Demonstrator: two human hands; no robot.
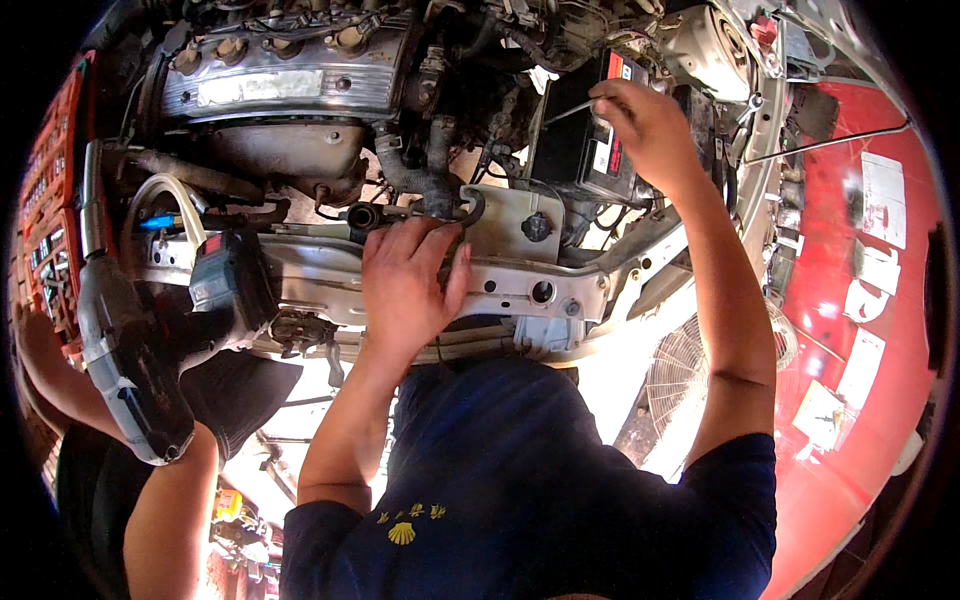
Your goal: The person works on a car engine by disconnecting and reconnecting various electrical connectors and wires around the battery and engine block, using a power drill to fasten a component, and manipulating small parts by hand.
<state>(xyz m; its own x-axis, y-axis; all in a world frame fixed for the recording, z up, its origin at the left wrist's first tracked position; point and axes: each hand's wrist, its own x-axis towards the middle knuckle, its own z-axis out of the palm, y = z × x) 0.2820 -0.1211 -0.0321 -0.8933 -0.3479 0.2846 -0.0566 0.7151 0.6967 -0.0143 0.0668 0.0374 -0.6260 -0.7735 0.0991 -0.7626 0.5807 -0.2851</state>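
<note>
My left hand [408, 285] rests palm down on the metal front crossbeam [330, 285] of the engine bay, its fingers slightly apart. Just beyond the fingertips are a black radiator hose [405, 175] and a round open neck [364, 216]. Over the black car battery [570, 150], the fingers of my right hand [645, 130] are closed around a thin metal rod [570, 113]. The rod slants down to the left across the battery; what sits at its grip end is hidden in the hand. Between the hands stands a pale plastic tank with a black cap [537, 226].
At left, a cordless impact wrench [130, 350] points upward beside another person's arm [165, 520]. Red toolbox trays [60, 190] stand behind it. The engine's metal cover [290, 75] fills the far left. A red car panel [840, 300] and a fan [680, 365] are at right.
</note>
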